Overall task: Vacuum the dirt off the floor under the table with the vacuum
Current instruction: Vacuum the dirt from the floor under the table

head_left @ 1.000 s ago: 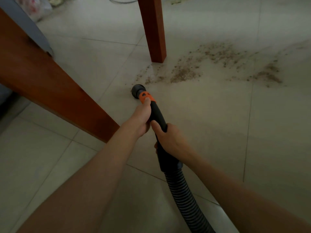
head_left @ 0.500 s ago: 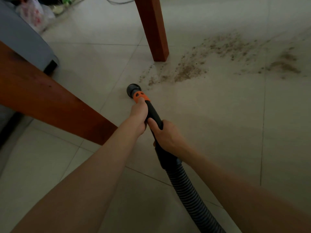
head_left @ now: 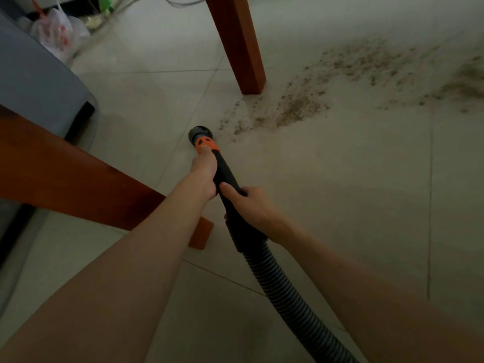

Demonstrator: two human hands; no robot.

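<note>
Nudged black plastic vacuum nozzle with orange collar (head_left: 203, 141) closer toward brown dirt scatter (head_left: 296, 111). Left hand (head_left: 204, 174) gripping up front for aim, right hand (head_left: 248, 203) clamped behind, steadying ribbed hose (head_left: 288, 297).

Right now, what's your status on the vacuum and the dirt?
Both hands, left hand and right hand, grip the vacuum wand. Nozzle just short of the dirt. Table leg stands beside the spill.

Dim, soft-shadowed indoor light; wide-angle bending at the edges, and the far dirt (head_left: 353, 82) perhaps motion-blurred.
</note>
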